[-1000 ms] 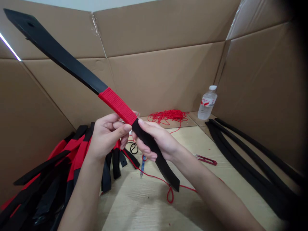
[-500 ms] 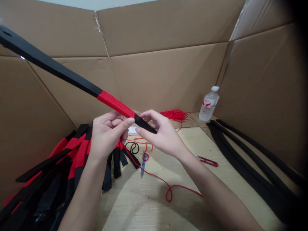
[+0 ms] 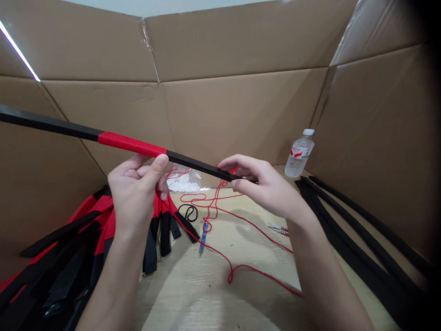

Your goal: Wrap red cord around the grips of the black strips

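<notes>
A long black flat bar (image 3: 51, 126) slants across the view, with red cord wrapping (image 3: 131, 143) wound tightly round its middle. My left hand (image 3: 136, 193) is closed on the bar at the right end of the wrapping, thumb in front. Around the bar's lower right end, the fingers of my right hand (image 3: 262, 184) are closed; its tip is partly hidden by them. A red cord (image 3: 220, 253) trails from below my left hand over the table and passes behind my right forearm.
Several black bars with red wrapping (image 3: 99, 220) are piled at left. A blue pen (image 3: 203, 239), a black cord loop (image 3: 188, 212), thread snips (image 3: 278, 229) and a bag of white pieces (image 3: 184, 180) lie on the table (image 3: 186, 294). At right are a bottle (image 3: 299, 154) and black strips (image 3: 344, 230). Cardboard walls (image 3: 241, 105) surround everything.
The bar has swung to a flatter slant, its left end lower. My right hand has moved right along it toward the end, and my left hand has shifted left with the wrapping.
</notes>
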`<state>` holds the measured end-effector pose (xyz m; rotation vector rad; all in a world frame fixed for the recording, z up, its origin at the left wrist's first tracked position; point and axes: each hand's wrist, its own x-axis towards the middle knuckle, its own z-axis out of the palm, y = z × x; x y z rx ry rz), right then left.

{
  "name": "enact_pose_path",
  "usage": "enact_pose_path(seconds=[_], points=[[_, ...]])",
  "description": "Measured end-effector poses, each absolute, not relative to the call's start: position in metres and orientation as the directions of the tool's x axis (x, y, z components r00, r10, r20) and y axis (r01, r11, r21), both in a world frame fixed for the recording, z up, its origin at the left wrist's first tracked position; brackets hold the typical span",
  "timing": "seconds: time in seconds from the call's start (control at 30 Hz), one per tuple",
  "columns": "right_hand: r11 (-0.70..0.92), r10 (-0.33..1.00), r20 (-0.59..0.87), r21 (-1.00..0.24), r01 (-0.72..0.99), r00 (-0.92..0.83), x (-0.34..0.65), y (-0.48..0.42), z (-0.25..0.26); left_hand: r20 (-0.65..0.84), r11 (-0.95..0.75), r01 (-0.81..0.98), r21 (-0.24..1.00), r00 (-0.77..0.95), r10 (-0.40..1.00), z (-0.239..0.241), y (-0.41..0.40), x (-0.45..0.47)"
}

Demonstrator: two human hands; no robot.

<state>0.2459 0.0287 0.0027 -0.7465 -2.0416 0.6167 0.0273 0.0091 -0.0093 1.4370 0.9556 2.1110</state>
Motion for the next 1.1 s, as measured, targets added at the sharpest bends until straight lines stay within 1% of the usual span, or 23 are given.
enact_pose_path(seconds=[0.1, 0.17, 0.23, 0.33, 0.53, 0.63, 0.73, 0.8, 0.9, 1.0, 1.1], points=[[0.789, 0.605, 0.676, -0.443, 0.425, -0.420, 0.245, 0.031, 0.000, 0.630, -0.676, 0.054, 0.735, -0.424, 0.651, -0.007, 0.008, 0.024], [0.802, 0.555, 0.718, -0.329, 0.498, -0.420, 0.241, 0.032, -0.003, 0.624, -0.662, 0.085, 0.744, -0.443, 0.644, -0.006, 0.008, 0.022], [0.784, 0.551, 0.716, -0.269, 0.559, -0.429, 0.237, 0.033, -0.006, 0.616, -0.637, 0.127, 0.760, -0.450, 0.646, -0.005, 0.007, 0.020], [0.758, 0.563, 0.708, -0.237, 0.608, -0.426, 0.233, 0.034, -0.009, 0.611, -0.599, 0.188, 0.778, -0.450, 0.652, -0.005, 0.007, 0.017], [0.761, 0.558, 0.728, -0.259, 0.595, -0.397, 0.235, 0.038, -0.010, 0.623, -0.601, 0.211, 0.771, -0.447, 0.642, -0.005, 0.006, 0.017], [0.748, 0.573, 0.721, -0.268, 0.607, -0.388, 0.235, 0.040, -0.010, 0.660, -0.622, 0.241, 0.745, -0.401, 0.635, -0.003, 0.003, 0.016], [0.738, 0.586, 0.722, -0.287, 0.612, -0.368, 0.235, 0.044, -0.011, 0.691, -0.615, 0.317, 0.722, -0.346, 0.634, 0.000, -0.004, 0.016], [0.744, 0.598, 0.714, -0.325, 0.584, -0.365, 0.235, 0.047, -0.012, 0.708, -0.604, 0.369, 0.706, -0.327, 0.626, 0.002, -0.010, 0.016], [0.770, 0.619, 0.671, -0.414, 0.485, -0.410, 0.236, 0.052, -0.012, 0.723, -0.595, 0.419, 0.686, -0.297, 0.624, 0.003, -0.016, 0.018], [0.777, 0.630, 0.628, -0.492, 0.393, -0.458, 0.236, 0.055, -0.013, 0.721, -0.605, 0.399, 0.689, -0.291, 0.629, 0.003, -0.019, 0.020], [0.748, 0.655, 0.560, -0.576, 0.330, -0.507, 0.237, 0.057, -0.014, 0.722, -0.629, 0.357, 0.691, -0.290, 0.629, 0.002, -0.020, 0.020]])
